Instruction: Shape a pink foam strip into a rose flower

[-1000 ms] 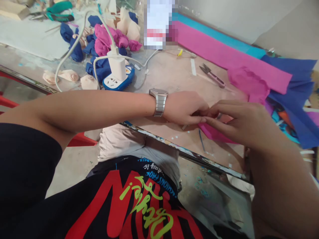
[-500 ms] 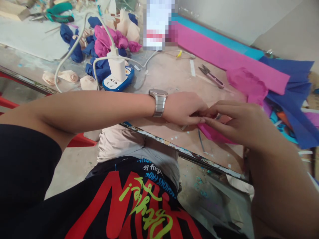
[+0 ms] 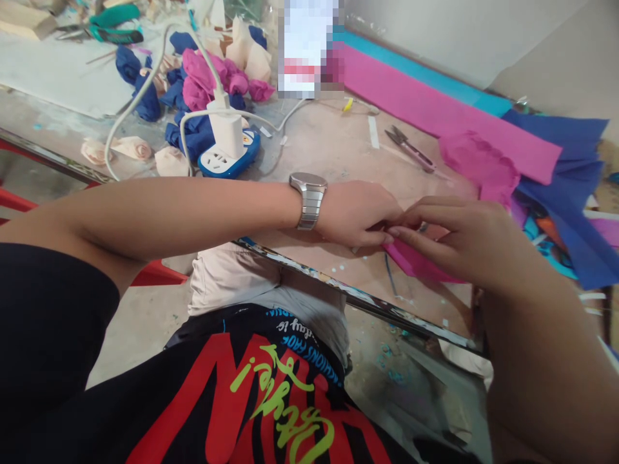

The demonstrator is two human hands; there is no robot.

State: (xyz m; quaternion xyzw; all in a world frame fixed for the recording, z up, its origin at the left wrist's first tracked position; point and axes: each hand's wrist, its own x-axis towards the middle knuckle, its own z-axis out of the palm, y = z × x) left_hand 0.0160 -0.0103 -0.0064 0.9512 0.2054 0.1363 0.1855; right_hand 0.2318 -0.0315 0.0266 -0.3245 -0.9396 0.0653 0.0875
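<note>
Pink crepe paper lies between my two hands near the front edge of the table. My left hand, with a silver watch on its wrist, pinches the paper's left end between thumb and fingers. Opposite it, my right hand has thumb and forefinger closed on the same paper, fingertips touching those of the left. The fingers partly cover the pinched part. Beyond the hands lie small thread snips and a crumpled pink paper piece.
Pink and blue paper lie at the right. At the back left are several paper flowers, green-handled pliers and a blue-and-white power strip with white cables. A blurred screen stands at the back.
The left wrist and watch have turned slightly. The fingertips and the pink paper have shifted a little; both hands keep their hold.
</note>
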